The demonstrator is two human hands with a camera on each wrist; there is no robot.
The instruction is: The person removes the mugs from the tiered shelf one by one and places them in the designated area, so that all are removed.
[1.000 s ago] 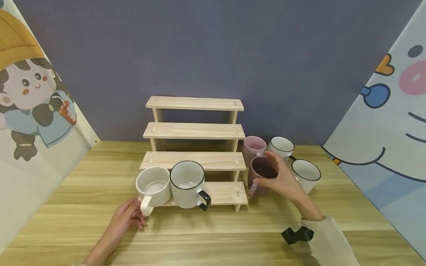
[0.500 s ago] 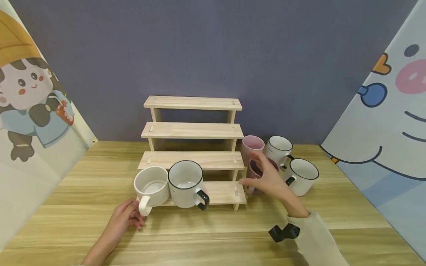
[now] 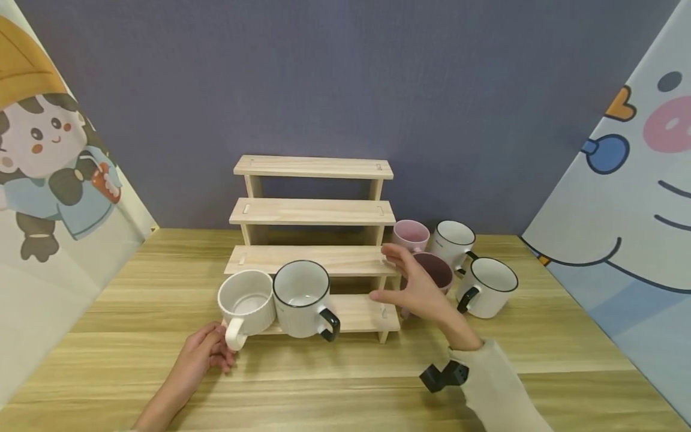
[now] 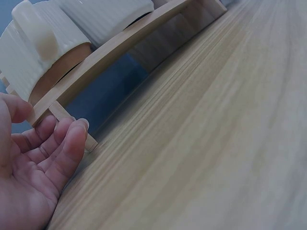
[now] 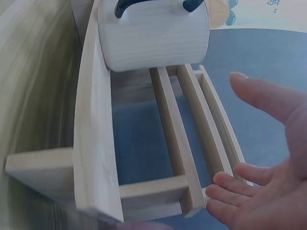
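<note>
A four-tier wooden display stand [image 3: 310, 211] stands on the table. On its lowest tier sit a ribbed white mug [image 3: 247, 315] and, to its right, a white mug [image 3: 301, 317] with black rim and handle. My left hand [image 3: 201, 353] grips the left front end of that tier, thumb at the board's edge and fingers curled below, as the left wrist view shows. My right hand [image 3: 423, 297] is spread and holds nothing, at the stand's right end. It partly hides a dark maroon mug [image 3: 438, 271]. In the right wrist view, its fingertips [image 5: 225, 179] overlap the ends of the upper tiers.
Behind the maroon mug is a pink mug [image 3: 411, 233]. Two white mugs with black rims, one farther back [image 3: 450, 243] and one nearer [image 3: 490, 294], stand to its right. A dark partition [image 3: 324, 78] rises behind; printed panels flank the table [image 3: 324, 390].
My right hand has moved left from around the maroon mug to the stand's right end, leaving the mug in place. The left hand keeps its grip on the lowest tier.
</note>
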